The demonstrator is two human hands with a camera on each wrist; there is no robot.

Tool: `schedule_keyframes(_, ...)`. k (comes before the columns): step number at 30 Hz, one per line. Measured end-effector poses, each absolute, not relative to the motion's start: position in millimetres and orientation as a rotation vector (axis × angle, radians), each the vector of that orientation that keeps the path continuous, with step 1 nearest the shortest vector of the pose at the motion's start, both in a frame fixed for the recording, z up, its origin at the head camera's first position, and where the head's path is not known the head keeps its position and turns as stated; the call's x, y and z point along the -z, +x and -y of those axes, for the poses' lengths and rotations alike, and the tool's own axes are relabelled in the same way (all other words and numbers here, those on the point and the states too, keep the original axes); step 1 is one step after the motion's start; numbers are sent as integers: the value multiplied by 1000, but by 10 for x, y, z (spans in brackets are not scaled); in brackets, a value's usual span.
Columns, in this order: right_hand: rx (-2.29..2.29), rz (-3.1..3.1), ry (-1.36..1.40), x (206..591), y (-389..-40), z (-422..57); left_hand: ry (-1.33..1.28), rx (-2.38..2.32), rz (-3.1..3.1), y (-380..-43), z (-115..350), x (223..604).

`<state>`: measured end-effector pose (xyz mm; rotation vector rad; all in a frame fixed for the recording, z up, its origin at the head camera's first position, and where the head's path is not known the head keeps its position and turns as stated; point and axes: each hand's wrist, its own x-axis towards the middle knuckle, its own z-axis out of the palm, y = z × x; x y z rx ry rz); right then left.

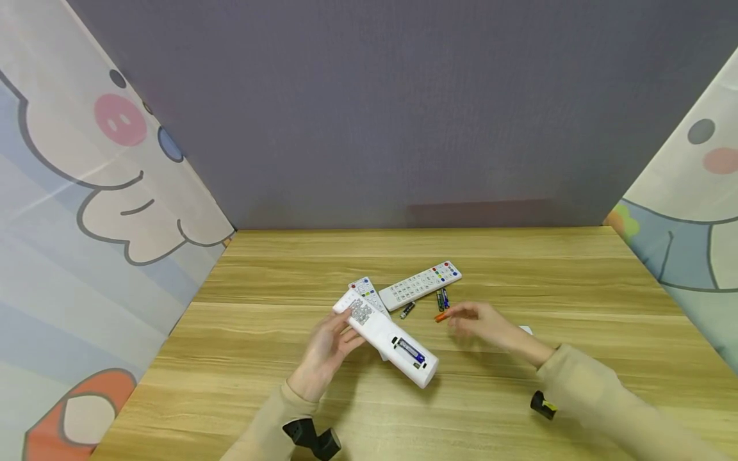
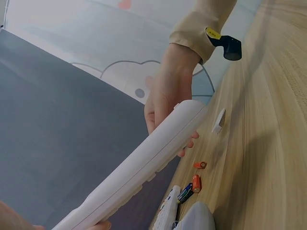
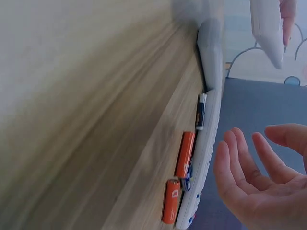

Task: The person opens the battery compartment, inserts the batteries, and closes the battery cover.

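My left hand grips one end of a white remote control, held above the table with its back up. Its battery compartment is uncovered, and a blue-and-dark battery lies inside. Over the table to the right, my right hand hovers with loosely bent fingers. In the right wrist view nothing sits between those fingers, and two orange batteries, one nearer and one farther, lie on the wood beside it. Two dark batteries lie side by side just beyond, and another dark battery is farther left.
A long white remote lies face up behind the loose batteries. Another white remote lies partly under the held one. A small white piece is half hidden by my right wrist. A grey panel stands along the table's back edge.
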<state>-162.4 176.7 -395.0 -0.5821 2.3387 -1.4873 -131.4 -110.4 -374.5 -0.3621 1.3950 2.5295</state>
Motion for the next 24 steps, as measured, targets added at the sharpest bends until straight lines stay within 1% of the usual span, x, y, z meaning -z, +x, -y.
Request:
schedule_keyframes(5,1446,-2384,-516,3937,-1729,-1794,-341,-2526,-1401,-1304,1116,3747)
schedule_keyframes(24,1208,-2671,-424,4035,-2118,-1799,-364,-2521,-1414,-1317,1112,3756)
